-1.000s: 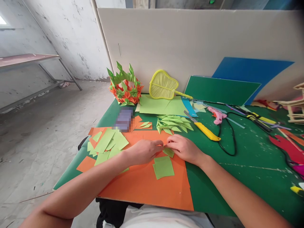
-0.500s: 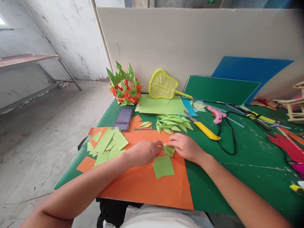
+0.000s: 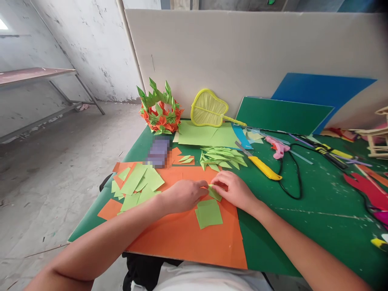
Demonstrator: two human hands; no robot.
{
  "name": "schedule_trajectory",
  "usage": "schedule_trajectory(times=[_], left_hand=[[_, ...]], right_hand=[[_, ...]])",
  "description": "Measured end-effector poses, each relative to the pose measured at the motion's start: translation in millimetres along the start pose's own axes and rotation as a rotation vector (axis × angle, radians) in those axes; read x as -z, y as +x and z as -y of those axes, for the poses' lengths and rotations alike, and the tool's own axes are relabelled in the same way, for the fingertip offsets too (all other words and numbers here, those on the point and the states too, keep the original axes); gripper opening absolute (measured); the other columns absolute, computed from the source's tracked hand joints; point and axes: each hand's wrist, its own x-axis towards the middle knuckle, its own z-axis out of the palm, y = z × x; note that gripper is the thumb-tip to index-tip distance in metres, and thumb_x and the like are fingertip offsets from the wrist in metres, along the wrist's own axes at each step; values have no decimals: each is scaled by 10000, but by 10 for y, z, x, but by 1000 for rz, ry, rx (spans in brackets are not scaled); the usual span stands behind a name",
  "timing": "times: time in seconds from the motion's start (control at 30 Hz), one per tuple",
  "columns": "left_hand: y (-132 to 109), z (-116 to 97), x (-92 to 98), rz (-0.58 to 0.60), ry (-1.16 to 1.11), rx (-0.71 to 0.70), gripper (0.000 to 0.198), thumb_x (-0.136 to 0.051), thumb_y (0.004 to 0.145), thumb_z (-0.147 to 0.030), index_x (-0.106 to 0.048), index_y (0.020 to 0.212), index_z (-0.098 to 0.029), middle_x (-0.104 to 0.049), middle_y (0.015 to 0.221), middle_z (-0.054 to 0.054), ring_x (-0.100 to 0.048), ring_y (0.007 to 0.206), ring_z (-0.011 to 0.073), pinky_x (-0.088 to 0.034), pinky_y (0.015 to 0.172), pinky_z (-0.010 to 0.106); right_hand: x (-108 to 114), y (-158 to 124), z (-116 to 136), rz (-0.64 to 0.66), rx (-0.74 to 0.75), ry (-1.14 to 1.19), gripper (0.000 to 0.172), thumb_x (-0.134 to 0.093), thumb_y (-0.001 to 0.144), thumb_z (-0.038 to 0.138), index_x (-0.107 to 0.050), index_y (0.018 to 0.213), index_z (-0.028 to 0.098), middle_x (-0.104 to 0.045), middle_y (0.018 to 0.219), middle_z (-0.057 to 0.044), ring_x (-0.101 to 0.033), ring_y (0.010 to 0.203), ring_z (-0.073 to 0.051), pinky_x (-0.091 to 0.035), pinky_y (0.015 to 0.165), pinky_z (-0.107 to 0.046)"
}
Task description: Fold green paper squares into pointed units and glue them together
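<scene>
Between my two hands is a small piece of green paper, low over a large orange sheet. My left hand pinches its left edge, though the fingertips are partly hidden. From the other side, my right hand has its thumb and fingers closed on the same piece. Just below lie green paper squares, overlapping. Beyond my hands rests a pile of folded green paper leaves. More cut green paper is scattered left of my left hand.
At the back stand an orange and green folded-paper crown and a yellow fan-shaped piece. A yellow utility knife, blade out, lies right of the leaves. Beyond it are a pink glue gun and its black cord. A blurred purple block sits left.
My right hand has shifted slightly left over the green piece, its fingers now nearer my left fingertips. My left hand has hardly moved.
</scene>
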Motion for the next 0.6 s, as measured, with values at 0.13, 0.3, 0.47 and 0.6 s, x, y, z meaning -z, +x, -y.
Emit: schedule_trajectory(times=[0.13,0.3,0.47,0.6], left_hand=[[-1,-1,17,-22,-26,-5,286,-428,918,-177,-602,1138,-236,-554,1238,50,-657,752,157,-452,548,249],[-3,-6,38,-19,-45,14,291,-434,904,-168,-624,1111,-241,-543,1271,36,-654,731,142,-440,524,246],[-17,27,27,-45,-68,-1,322,-447,893,-163,-630,1131,-279,-548,1273,8,-653,764,141,-444,543,242],[-17,64,-2,-78,-112,-25,350,-436,896,-160,-617,1148,-323,-542,1275,-13,-651,781,125,-457,586,224]], right_hand=[[-42,7,-6,-23,-85,35,122,-559,866,280,-611,786,204,-597,739,-21,-527,635,-145,-416,547,-258],[-62,4,-1,-37,-148,69,126,-586,833,308,-611,768,203,-584,708,-10,-520,606,-138,-397,512,-247],[-44,13,17,-24,-169,92,165,-582,844,320,-617,736,200,-594,699,-12,-512,571,-128,-398,492,-241],[-51,8,3,-40,-157,85,150,-578,842,286,-623,726,202,-609,710,-14,-509,555,-122,-403,484,-238]])
